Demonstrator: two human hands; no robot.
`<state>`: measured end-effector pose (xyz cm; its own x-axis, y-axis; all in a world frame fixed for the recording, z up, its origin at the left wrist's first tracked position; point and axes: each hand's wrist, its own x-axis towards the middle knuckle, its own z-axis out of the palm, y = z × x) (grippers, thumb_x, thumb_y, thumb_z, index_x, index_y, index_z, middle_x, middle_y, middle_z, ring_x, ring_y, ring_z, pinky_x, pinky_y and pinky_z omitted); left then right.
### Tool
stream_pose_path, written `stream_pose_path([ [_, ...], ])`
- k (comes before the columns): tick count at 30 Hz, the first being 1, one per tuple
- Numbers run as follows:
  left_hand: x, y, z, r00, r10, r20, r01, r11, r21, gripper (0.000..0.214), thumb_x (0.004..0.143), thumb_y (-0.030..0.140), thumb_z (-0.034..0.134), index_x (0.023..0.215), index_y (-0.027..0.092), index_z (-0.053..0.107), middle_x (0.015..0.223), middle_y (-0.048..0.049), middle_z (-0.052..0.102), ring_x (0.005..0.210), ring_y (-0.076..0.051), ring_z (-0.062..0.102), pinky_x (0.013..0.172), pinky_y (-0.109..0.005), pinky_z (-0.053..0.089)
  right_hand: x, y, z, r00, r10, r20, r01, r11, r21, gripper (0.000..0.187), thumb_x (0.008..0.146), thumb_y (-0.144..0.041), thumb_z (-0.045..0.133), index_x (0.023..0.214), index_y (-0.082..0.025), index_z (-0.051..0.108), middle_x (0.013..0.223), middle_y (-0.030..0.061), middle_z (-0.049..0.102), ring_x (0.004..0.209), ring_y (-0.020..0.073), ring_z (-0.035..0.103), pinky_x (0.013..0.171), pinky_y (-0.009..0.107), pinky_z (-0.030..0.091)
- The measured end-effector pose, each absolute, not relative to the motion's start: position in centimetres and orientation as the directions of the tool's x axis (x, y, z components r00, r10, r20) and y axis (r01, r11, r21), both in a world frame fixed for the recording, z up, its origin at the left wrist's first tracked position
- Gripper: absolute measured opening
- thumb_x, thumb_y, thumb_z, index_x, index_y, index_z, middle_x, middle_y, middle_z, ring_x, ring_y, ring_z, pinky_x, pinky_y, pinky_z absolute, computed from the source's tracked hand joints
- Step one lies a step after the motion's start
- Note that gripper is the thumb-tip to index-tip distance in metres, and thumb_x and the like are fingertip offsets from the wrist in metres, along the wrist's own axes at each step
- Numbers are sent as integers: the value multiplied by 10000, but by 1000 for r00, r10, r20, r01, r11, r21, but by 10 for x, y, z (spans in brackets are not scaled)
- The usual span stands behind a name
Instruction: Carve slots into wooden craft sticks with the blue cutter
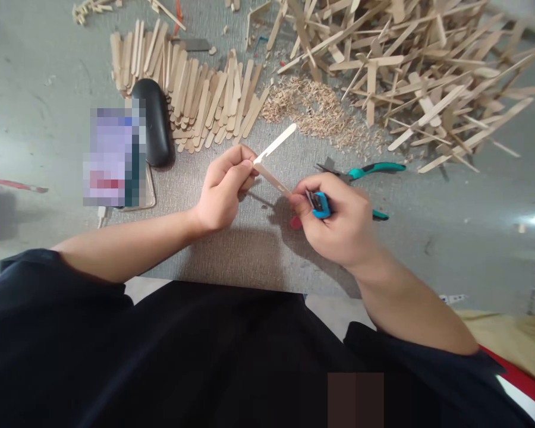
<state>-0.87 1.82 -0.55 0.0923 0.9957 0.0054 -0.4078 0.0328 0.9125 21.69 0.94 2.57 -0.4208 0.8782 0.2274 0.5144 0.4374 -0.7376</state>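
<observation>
My left hand (225,190) is closed, pinching two wooden craft sticks (276,142) where they meet at an angle. One stick points up and away, and the other slopes down toward my right hand (339,223). The fingertips of my right hand are at the lower end of that second stick. Also gripped in my right hand is a blue-bodied cutter knife (321,205), mostly hidden by the fingers. Teal-handled pliers (377,169) lie on the table just behind my right hand.
Rows of loose craft sticks (200,98) lie at the back left, beside a black case (152,122) and a blurred-out phone (111,157). Wood shavings (312,107) are heaped in the middle. A large tangled pile of joined sticks (410,77) fills the back right.
</observation>
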Motion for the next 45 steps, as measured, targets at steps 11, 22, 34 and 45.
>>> stream_pose_path([
  [11,-9,18,-3,211,974,-87,-547,192,815,289,1015,385,707,812,230,570,555,116,283,488,-59,209,487,-215,199,221,14,23,-314,894,320,488,441,-753,135,1036,-240,803,931,-277,727,727,-47,711,635,153,666,617,320,506],
  [22,-7,16,-11,302,953,13,-571,171,803,421,1069,539,802,879,222,600,570,119,305,480,-53,213,477,-233,187,221,13,20,-317,886,340,498,460,-735,124,1043,-234,785,939,-275,733,742,-47,716,632,158,667,623,331,513],
  [34,-6,6,2,404,911,-80,-408,258,876,572,985,741,869,927,221,640,605,95,403,485,-50,279,497,-264,185,219,12,20,-335,852,403,514,524,-679,132,1100,-338,730,1002,-280,797,923,21,847,792,213,799,726,381,640],
  [45,-5,6,0,267,964,21,-296,61,953,525,1040,703,823,931,218,655,677,60,530,544,-58,430,538,-244,316,217,10,24,-321,850,419,513,527,-677,189,1124,-377,728,963,-290,779,804,0,767,699,187,702,686,376,547],
])
